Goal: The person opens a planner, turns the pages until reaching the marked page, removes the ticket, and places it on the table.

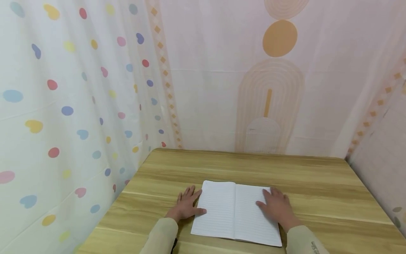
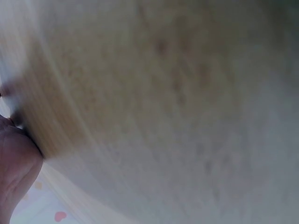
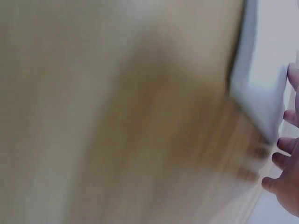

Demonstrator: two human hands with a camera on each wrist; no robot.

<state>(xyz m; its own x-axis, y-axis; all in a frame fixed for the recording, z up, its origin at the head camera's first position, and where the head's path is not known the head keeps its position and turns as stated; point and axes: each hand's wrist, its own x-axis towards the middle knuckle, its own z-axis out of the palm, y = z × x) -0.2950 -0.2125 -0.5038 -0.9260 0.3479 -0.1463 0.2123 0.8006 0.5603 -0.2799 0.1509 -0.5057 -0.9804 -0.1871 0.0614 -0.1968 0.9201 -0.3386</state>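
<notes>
An open notebook with blank ruled pages lies flat near the front of the wooden table. My left hand is at its left edge, thumb over the page margin and fingers spread, partly on the wood. At the right page, my right hand reaches over the outer edge with fingers extended. In the right wrist view the notebook's corner shows beside the fingertips. Only part of the left hand appears in the left wrist view, close to the blurred tabletop.
The wood-grain table extends behind and to both sides of the notebook. A dotted curtain hangs along the left, and a patterned curtain hangs behind the far edge. A pale wall covering stands at the right.
</notes>
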